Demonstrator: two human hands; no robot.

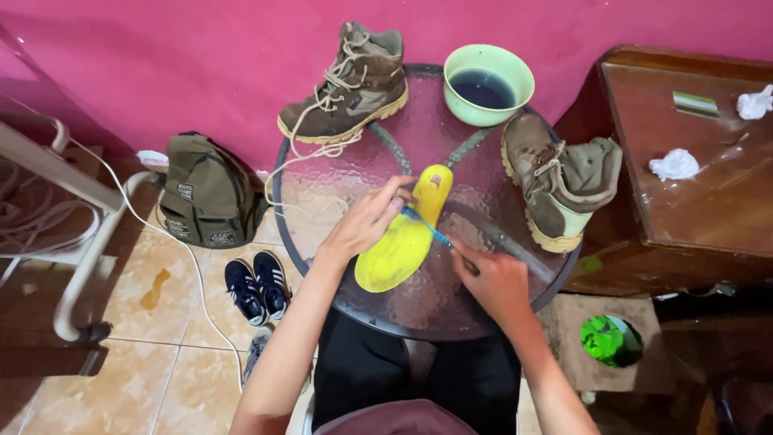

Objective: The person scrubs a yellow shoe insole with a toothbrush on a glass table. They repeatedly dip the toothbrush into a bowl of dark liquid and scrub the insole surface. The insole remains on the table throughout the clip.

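Pressing the smooth yellow insole [400, 242] (foot-shaped), left hand [366, 221] steadies it.

So there's a round glass table [338, 234] against the wall. On it, an insole [398, 246] lies in the middle, with the left hand [362, 221] on its left edge and the right hand [495, 282] just right of it, holding a toothbrush [427, 228] across the insole. One boot [350, 84] sits at the back left, a bowl [489, 83] at the back, another boot [555, 189] on the right. Wooden cabinet [684, 193] stands right of the table. On the floor to the left: a bag [208, 193], with a pair of sneakers [258, 283] in front of it.
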